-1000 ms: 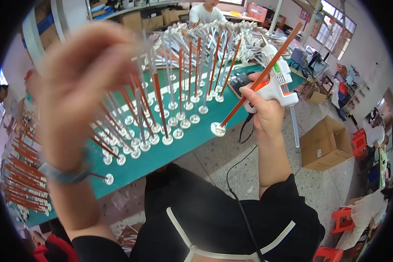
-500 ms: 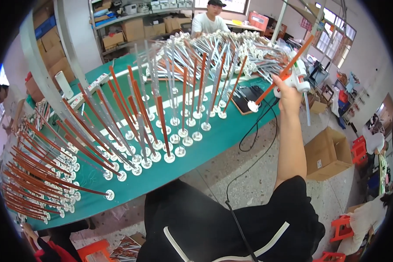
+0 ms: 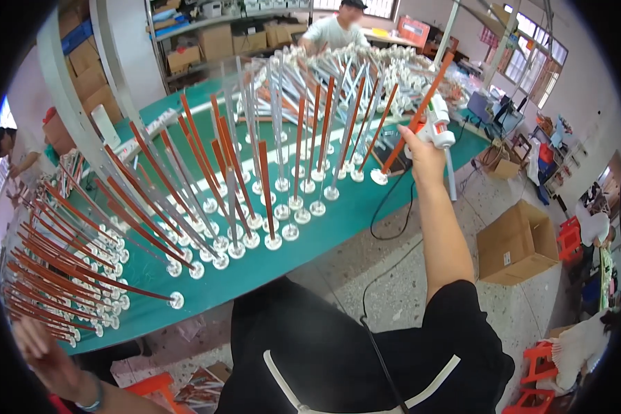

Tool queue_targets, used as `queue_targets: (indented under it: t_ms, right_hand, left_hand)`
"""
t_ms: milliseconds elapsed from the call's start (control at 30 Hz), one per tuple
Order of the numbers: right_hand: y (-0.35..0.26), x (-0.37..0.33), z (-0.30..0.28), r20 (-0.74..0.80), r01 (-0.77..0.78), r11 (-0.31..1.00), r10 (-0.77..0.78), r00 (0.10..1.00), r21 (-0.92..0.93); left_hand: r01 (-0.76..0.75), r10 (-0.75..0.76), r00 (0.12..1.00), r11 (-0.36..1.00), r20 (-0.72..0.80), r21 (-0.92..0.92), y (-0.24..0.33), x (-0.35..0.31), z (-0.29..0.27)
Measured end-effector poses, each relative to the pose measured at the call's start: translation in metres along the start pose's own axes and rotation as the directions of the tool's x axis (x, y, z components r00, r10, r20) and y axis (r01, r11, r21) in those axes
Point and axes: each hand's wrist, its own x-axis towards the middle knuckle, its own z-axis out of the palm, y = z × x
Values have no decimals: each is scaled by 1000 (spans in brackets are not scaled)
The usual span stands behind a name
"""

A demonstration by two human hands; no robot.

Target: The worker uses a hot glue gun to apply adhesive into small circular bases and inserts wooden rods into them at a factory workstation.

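Note:
My right hand (image 3: 424, 157) reaches out over the green table (image 3: 338, 221) and grips a white glue gun (image 3: 438, 127). An orange rod (image 3: 414, 117) with a round white base (image 3: 378, 177) runs slanted through the same hand, its base at the table top by the end of a row. Several rows of like rods (image 3: 265, 193) stand on white bases across the table, some orange, some clear. My left hand (image 3: 45, 350) hangs low at the lower left, below the table edge, fingers apart and holding nothing, with a band on its wrist.
A black cable (image 3: 386, 207) trails from the glue gun over the table edge to the floor. A cardboard box (image 3: 521, 241) and red stools (image 3: 541, 366) stand on the right. A person (image 3: 338, 31) works at the far side; another person (image 3: 10, 155) is at the left.
My right hand has stretched away to the far right of the rows, bringing the rod's base down at the table. My left hand has dropped from in front of the camera to the lower left.

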Motion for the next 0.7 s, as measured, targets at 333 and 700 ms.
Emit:
queue_targets:
  t_ms: [333,700]
  right_hand:
    - [73,-49,24,-7,-39,971,39,999,-235]
    - [89,-58,34,5,7,999,-7,1000,-34]
  left_hand:
    - [478,-304,823,828,-480,295,-66,-150,-113]
    - [521,-415,849,759,-326,391,-95,-159,-85]
